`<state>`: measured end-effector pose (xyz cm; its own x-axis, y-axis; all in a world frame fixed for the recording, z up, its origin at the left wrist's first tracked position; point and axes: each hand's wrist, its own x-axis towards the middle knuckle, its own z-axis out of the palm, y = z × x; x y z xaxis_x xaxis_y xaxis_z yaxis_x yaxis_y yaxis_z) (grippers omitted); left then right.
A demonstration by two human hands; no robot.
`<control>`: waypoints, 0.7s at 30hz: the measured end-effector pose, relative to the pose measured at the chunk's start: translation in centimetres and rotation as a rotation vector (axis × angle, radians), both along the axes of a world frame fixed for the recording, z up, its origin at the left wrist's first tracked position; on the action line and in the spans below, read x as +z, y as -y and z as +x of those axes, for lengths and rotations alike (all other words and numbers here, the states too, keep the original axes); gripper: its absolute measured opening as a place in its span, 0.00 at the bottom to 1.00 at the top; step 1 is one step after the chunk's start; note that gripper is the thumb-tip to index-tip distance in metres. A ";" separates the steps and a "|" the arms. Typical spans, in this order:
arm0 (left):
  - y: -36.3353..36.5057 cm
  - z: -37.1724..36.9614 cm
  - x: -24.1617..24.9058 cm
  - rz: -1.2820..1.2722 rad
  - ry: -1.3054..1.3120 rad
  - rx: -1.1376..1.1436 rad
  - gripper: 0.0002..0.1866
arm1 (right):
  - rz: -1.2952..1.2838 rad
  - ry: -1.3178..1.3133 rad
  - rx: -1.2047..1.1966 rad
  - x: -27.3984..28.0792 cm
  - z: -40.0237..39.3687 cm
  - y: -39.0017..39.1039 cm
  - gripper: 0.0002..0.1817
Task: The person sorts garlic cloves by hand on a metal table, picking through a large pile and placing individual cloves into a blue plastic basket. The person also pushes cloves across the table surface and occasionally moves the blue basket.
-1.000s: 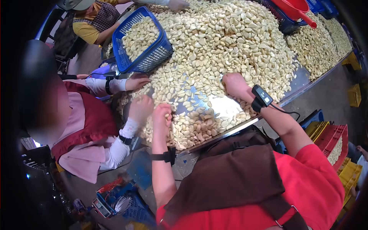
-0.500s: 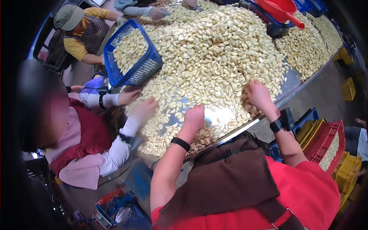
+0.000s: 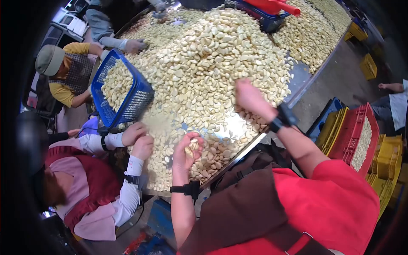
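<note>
Pale peeled garlic cloves [image 3: 212,59] lie heaped across a metal table. My left hand [image 3: 185,153], near the table's front edge, is turned palm up, with its fingers curled round several cloves [image 3: 193,146]. Beside it lies a looser group of browner cloves [image 3: 214,159]. Over the right flank of the heap is my right hand [image 3: 251,98], back upward and fingers closed downward at the cloves. Its fingertips are mostly hidden, so what they hold cannot be made out.
A blue basket [image 3: 142,95] of cloves stands at the left of the heap. Close by, a co-worker's hands [image 3: 138,138] work over cloves. At the back is a red scoop [image 3: 276,5]. Red and yellow crates [image 3: 359,136] stand right of the table.
My left hand has turned palm up and shows cloves in it. My right hand has shifted leftward over the heap. The co-worker's hands have come together, and the whole view has shifted.
</note>
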<state>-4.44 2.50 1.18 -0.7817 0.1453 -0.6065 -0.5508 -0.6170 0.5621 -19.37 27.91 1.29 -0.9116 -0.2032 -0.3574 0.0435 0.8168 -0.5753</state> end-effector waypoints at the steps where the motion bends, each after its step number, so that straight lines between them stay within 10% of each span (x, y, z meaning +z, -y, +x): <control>1: -0.1 -0.9 -2.1 0.084 0.004 -0.006 0.07 | 0.072 -0.107 0.129 -2.0 0.0 2.1 0.12; 9: 0.2 -4.6 -3.1 -0.229 0.015 -0.003 0.14 | 0.056 -0.349 0.097 -2.8 -0.5 2.6 0.09; 12: -3.0 -6.4 -3.3 -0.402 -0.015 -0.145 0.26 | -0.144 -0.525 0.454 -3.1 1.8 5.0 0.06; 15: -2.4 -8.1 -9.4 -0.979 -0.243 -0.321 0.33 | -0.056 -0.570 0.519 -6.4 2.9 6.9 0.03; 21: 4.3 -2.1 -6.2 -1.322 0.031 -0.014 0.30 | -0.027 -0.664 0.570 -6.8 2.6 6.1 0.04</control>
<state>-6.56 -1.84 -5.00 -0.7681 -0.5581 -0.3139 -0.5763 0.3886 0.7190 -16.79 21.85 -5.52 -0.6864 -0.6921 0.2233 -0.7183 0.5975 -0.3564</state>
